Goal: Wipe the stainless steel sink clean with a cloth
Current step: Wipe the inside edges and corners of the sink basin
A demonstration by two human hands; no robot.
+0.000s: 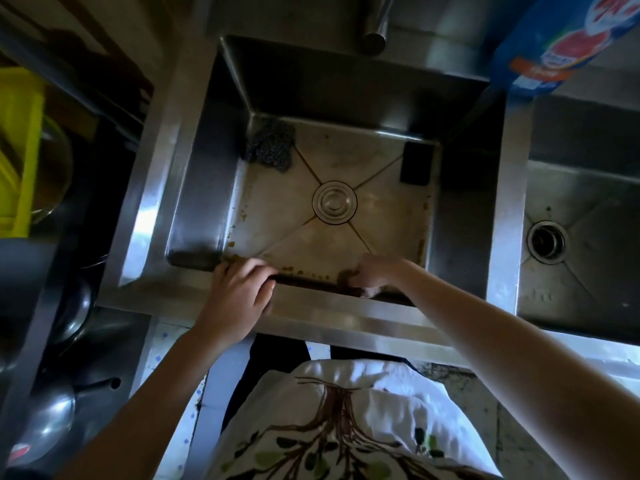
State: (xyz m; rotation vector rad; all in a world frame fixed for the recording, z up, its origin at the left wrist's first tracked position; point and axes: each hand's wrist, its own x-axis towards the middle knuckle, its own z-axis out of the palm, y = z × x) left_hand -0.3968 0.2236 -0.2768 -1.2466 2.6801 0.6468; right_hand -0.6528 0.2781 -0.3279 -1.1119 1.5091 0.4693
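Sink [199, 174]: steel basin sitting in the middle of the surface, with its flat floor showing creases running from the corners to the centre.
Drain cover [335, 202]: round ringed disc lying at the centre of the sink floor.
Stains [294, 270]: brown specks and smears lying along the near edge of the floor and up its left and right edges.
Left hand [239, 294]: resting on the near rim of the sink towards the near left corner, with fingers curling over the rim's inner edge and gripping it.
Right hand [375, 271]: reaching down inside the sink against the near wall, right of centre, with fingers bunching together and pinching the cloth.
Cloth [346, 279]: dark brownish wad pressing against the floor where it meets the near wall. It is mostly hidden under the right hand.
Scourer [270, 145]: grey wire pad lying in the far left corner of the sink floor.
Black block [417, 162]: dark rectangle lying in the far right corner, touching the right wall; what it is cannot be told.
Tap [375, 27]: steel spout hanging over the far rim.
Blue bottle [540, 43]: standing at the far right corner of the sink rim.
Second sink [581, 188]: sitting just beside the first on the right, with its drain open.
Pans [52, 410]: dark and steel pans stacking up at the left edge.
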